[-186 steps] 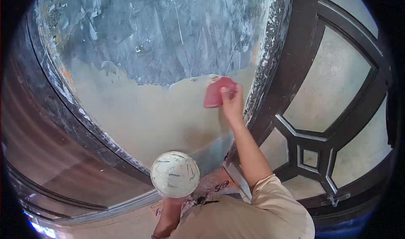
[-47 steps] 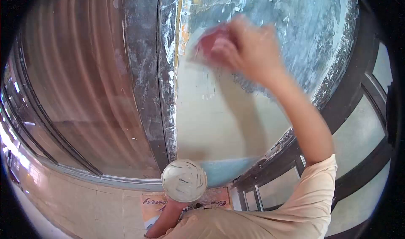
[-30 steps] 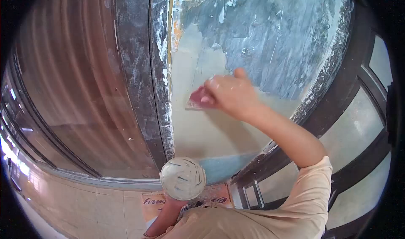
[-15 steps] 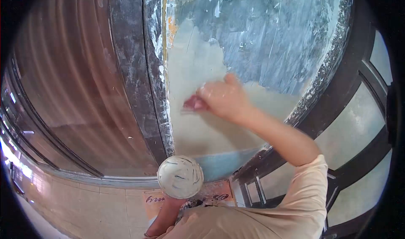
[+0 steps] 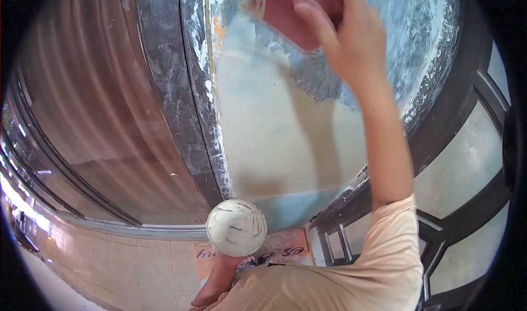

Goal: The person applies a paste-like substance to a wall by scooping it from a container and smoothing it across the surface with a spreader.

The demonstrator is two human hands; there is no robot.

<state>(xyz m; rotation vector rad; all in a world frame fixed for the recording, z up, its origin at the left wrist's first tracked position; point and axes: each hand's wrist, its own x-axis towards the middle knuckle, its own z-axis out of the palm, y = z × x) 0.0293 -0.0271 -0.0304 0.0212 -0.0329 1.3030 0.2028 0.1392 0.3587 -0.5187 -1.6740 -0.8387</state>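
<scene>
High at the top centre, my right hand (image 5: 354, 36) grips a flat dark red scraper (image 5: 296, 14), thumb on its face, held in front of the upper wall panel. Smooth cream paste (image 5: 263, 130) covers the panel's lower part, and rough blue-grey surface (image 5: 409, 53) shows above and to the right. My left hand (image 5: 225, 264) is at the bottom, under a round container (image 5: 236, 227) whose top is coated with cream paste. The container hides most of its fingers, but it is held up from below.
Left of the panel runs a dark, paste-stained frame (image 5: 175, 86) beside a brown curtained glass pane (image 5: 99, 108). Dark framed panels (image 5: 461, 152) stand on the right. Below lie floor tiles (image 5: 126, 261) and an orange printed sheet (image 5: 299, 248).
My right hand has risen from the middle of the panel to its top with the scraper, whose broad face now shows. The container has shifted very slightly in view.
</scene>
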